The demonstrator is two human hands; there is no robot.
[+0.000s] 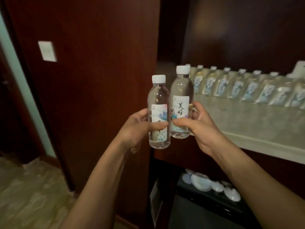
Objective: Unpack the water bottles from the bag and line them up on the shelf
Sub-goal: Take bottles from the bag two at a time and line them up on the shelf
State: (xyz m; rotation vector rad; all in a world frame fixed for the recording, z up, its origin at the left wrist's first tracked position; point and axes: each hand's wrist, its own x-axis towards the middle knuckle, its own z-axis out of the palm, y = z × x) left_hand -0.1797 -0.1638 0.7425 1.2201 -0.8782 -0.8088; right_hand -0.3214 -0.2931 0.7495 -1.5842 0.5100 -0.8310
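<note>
2 bottles held upright before the shelf

The left hand (137, 128) curls round the left water bottle (159, 111), thumb across its label. The right hand (198, 126) grips the right water bottle (181, 103) likewise. Both are clear, white-capped, upright, their sides touching, held in the air before the pale stone shelf (247, 123), where a row of bottles (244, 86) stands along the back.

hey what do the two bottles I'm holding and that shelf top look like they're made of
Both bottles, the one in the left hand at and the one in the right hand at, look like clear thin plastic: see-through walls, white caps, glossy printed labels. The shelf top seems pale polished stone, perhaps marble, mottled and faintly reflective.
</note>
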